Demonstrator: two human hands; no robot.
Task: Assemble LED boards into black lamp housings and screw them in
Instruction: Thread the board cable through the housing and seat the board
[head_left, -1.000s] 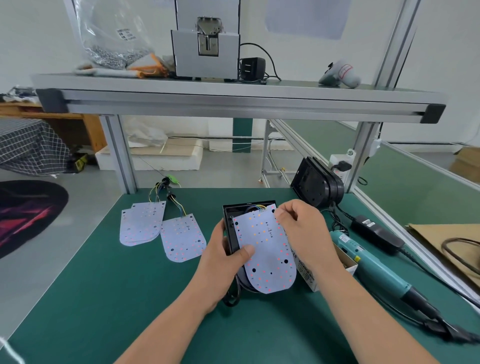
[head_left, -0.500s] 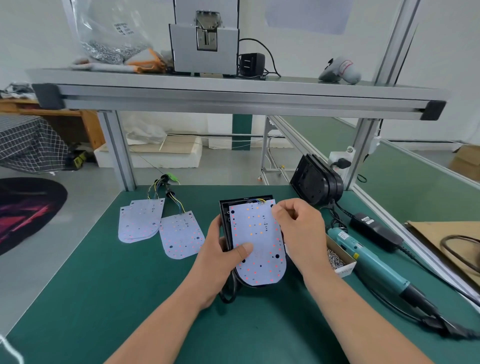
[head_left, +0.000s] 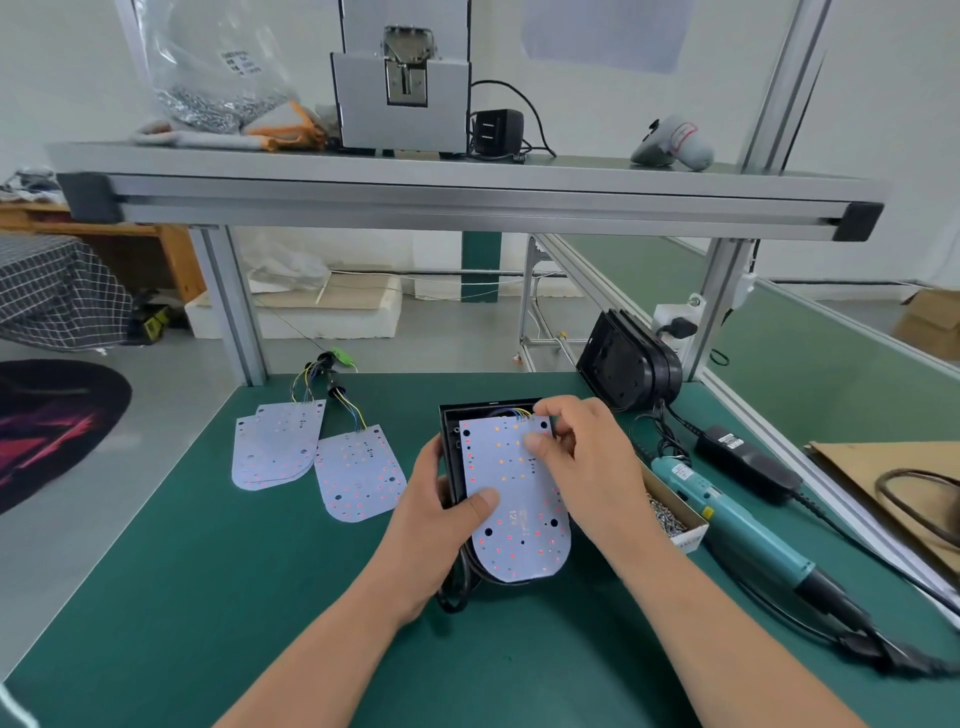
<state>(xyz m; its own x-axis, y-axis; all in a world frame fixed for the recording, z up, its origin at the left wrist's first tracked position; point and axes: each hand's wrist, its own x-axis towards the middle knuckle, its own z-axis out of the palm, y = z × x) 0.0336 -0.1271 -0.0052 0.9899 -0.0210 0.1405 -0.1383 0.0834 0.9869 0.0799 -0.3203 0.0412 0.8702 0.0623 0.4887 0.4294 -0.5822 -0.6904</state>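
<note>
Head view looks down on a green table (head_left: 234, 597) where both hands work at one lamp. The left hand (head_left: 434, 519) grips the black lamp housing (head_left: 451, 436) from its left side, fingers curled under and round its wall, while its thumb (head_left: 485, 501) presses flat on the LED board (head_left: 511, 540). The right hand (head_left: 589, 460) has its fingers bent and pinches the board's upper right part, close to where the coloured wires (head_left: 519, 413) join it. The white board lies on top of the housing, slightly askew, its rounded end reaching past the housing's near rim towards the person. Whether it is seated inside cannot be told. To the left, well apart, spare LED boards (head_left: 275, 447) lie flat with their wires trailing away. Just right of the right hand stands a small box of screws (head_left: 672, 514), and beside it lies a teal electric screwdriver (head_left: 737, 519). More black housings (head_left: 628, 364) lean at the far right corner of the table.
</note>
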